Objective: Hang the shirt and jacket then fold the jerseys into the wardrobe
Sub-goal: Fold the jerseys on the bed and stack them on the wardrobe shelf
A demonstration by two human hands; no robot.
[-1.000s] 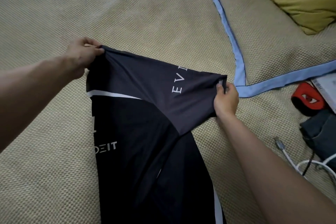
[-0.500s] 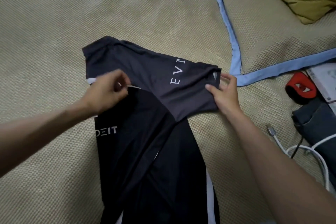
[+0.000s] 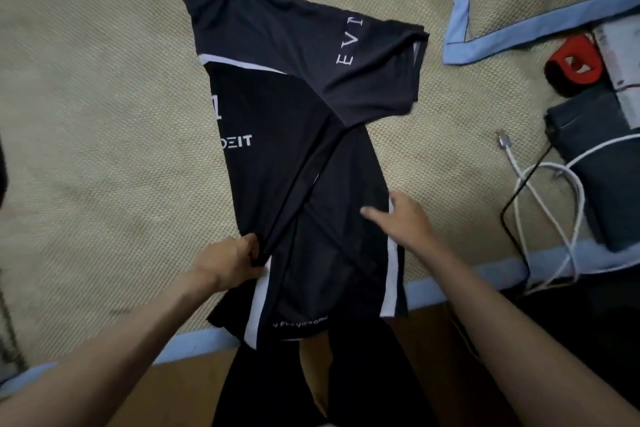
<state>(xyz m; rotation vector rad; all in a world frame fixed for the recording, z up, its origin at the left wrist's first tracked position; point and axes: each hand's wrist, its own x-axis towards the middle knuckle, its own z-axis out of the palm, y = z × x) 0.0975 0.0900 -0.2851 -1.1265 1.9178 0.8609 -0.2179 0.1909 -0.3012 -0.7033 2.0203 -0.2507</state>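
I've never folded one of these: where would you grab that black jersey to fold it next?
Probably at the hem of the jersey, from the near side. That end hangs over the mat's blue edge, free to lift. The left hand already pinches a fold there, and the right hand rests flat beside the white side stripe.

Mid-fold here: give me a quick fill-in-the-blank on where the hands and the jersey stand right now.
1. The left hand pinches a fold of the black jersey near its ____ edge.
2. The right hand lies with straight fingers on the jersey beside a ____ side stripe.
3. The jersey's hem hangs over the mat's ____ border.
4. The white cable lies on the mat to the ____ of the jersey.

Missing words: left; white; blue; right
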